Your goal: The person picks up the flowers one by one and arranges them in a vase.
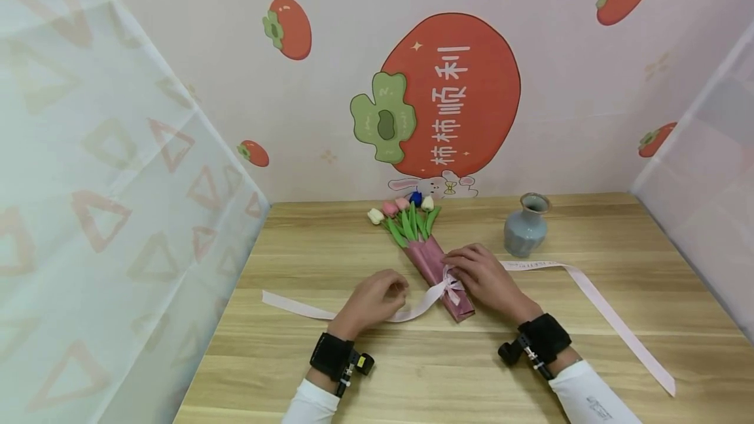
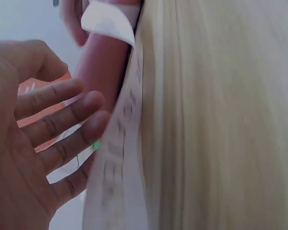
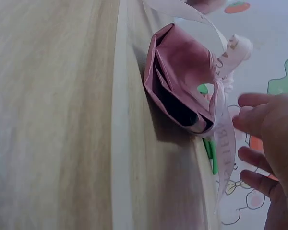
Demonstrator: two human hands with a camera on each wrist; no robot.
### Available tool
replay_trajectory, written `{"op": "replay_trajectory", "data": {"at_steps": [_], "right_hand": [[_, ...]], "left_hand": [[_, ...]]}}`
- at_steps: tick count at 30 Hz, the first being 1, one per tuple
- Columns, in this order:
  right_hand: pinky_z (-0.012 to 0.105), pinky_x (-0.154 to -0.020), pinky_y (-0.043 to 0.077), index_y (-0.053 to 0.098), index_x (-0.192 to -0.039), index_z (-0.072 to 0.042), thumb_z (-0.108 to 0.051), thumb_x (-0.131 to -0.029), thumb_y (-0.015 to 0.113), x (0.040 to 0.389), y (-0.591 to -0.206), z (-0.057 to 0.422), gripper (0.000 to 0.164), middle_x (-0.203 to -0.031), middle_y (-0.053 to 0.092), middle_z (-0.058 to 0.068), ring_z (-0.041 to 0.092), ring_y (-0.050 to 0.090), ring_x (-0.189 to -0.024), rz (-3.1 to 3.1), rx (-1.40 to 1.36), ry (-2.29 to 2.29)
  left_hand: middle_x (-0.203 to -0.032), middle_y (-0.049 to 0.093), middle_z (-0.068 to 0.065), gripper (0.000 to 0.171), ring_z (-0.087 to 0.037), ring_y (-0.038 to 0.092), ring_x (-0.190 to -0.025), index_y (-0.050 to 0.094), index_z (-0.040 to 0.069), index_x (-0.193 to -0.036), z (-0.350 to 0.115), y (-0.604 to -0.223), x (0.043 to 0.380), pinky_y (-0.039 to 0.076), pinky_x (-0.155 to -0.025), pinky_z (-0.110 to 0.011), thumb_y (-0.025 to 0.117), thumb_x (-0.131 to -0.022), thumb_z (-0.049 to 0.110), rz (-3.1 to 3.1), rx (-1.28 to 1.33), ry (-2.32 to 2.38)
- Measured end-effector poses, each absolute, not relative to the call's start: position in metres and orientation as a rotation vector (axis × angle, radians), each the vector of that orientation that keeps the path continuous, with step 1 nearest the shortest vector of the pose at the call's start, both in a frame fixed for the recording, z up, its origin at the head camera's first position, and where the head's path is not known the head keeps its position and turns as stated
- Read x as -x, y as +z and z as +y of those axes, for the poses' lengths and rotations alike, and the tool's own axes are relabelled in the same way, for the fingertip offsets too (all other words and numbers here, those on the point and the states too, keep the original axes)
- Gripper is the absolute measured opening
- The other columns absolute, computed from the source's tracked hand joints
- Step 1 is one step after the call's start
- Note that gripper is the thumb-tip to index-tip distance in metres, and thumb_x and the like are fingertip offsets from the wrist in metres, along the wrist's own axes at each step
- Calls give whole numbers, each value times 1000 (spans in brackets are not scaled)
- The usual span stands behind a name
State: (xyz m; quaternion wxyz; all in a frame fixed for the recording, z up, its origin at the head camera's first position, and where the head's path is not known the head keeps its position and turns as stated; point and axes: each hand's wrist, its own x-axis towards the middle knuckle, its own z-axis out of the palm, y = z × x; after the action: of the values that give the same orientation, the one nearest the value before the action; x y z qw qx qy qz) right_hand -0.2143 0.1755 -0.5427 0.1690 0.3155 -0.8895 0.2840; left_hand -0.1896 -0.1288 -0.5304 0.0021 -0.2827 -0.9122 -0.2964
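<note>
A bouquet of artificial-looking tulips, white, pink and blue, lies slantwise on the table in mauve wrapping paper. Around its lower part a pale pink printed ribbon is tied in a bow. My left hand hovers over the left ribbon tail, its fingers loosely bent and holding nothing in the left wrist view. Just right of the bow is my right hand, with relaxed fingers spread beside the ribbon loop in the right wrist view. The wrapping's folded bottom end faces that camera.
A grey-blue ceramic vase stands behind my right hand. The long right ribbon tail runs across the wooden table toward its front right. A printed backdrop closes off the table's rear edge, with fabric panels at both sides.
</note>
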Motion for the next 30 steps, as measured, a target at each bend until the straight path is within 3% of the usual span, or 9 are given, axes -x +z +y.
{"op": "replay_trajectory", "data": {"at_steps": [6,15,21,30], "right_hand": [[53,-102,49,79,-124,-16,-1,-98,72,215,-543,171,32,-124,76,2,28,61,-121,-2514,-954,793],[46,-97,49,82,-108,-17,-4,-96,76,216,-545,170,19,-107,74,0,21,58,-108,-2557,-912,740],[44,-96,49,80,-101,-17,-7,-95,77,216,-545,168,12,-105,74,-1,20,59,-106,-2574,-885,711],[42,-91,50,79,-102,-16,-6,-97,76,217,-546,170,11,-104,73,0,20,59,-102,-2540,-835,700]], "left_hand": [[-105,74,4,12,-7,65,-93,75,18,-112,-98,-530,191,55,-84,-24,67,-105,24,-2844,937,-913],[-84,62,10,20,0,52,-73,72,21,-106,-73,-532,188,43,-65,-17,70,-103,41,-2855,916,-912],[-78,58,11,17,-1,49,-68,66,21,-93,-73,-534,186,40,-61,-18,69,-105,33,-2856,885,-902],[-75,52,8,14,-2,44,-65,62,22,-90,-85,-535,187,33,-58,-18,71,-101,23,-2836,894,-899]]}}
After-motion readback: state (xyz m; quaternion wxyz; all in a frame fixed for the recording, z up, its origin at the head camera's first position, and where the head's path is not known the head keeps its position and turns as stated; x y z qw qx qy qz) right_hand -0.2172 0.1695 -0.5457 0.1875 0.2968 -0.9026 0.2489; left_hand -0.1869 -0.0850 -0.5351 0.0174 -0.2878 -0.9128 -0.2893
